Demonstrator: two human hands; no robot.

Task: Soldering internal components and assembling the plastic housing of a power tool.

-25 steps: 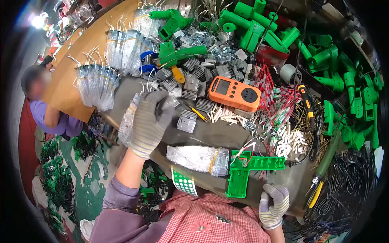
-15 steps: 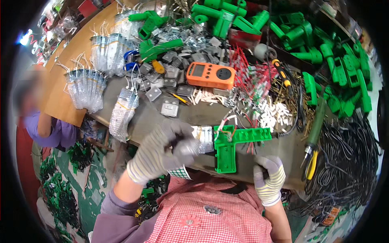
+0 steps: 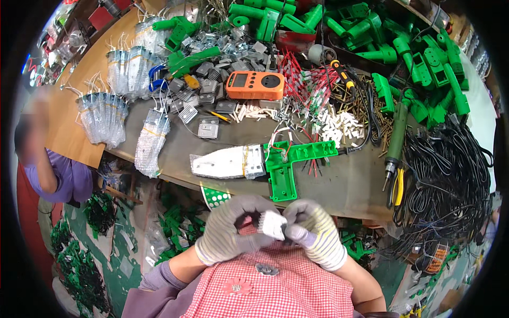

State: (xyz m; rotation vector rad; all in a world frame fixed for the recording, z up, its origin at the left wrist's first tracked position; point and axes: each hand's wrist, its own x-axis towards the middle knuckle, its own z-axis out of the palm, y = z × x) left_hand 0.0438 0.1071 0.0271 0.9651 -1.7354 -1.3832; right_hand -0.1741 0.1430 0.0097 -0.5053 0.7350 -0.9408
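Note:
My left hand (image 3: pixel 227 231) and my right hand (image 3: pixel 319 237), in striped work gloves, come together in front of the apron. Between their fingertips is a small light-grey finned heat sink (image 3: pixel 272 225), gripped from both sides. Just beyond them, an open green handle-shaped housing half (image 3: pixel 281 184) lies on the table, with red and white wires at its upper corner. A flat white heating plate in bubble wrap (image 3: pixel 225 163), bound with a yellow band, adjoins its left side. A green dotted sticker sheet (image 3: pixel 215 197) hangs at the table edge near my left hand.
Loose heat sinks (image 3: pixel 208 127) pile up behind, beside an orange multimeter (image 3: pixel 255 85). Bubble-wrapped bundles (image 3: pixel 152 143) stand at the left. A green electric screwdriver (image 3: pixel 395 139), yellow-handled pliers (image 3: pixel 399 186) and black cables (image 3: pixel 444 180) lie right. Another person (image 3: pixel 62 172) sits far left.
My left hand has moved from above the bubble-wrapped plate back toward the apron, carrying the heat sink. My right hand has come left and now grips it too. The view has shifted slightly.

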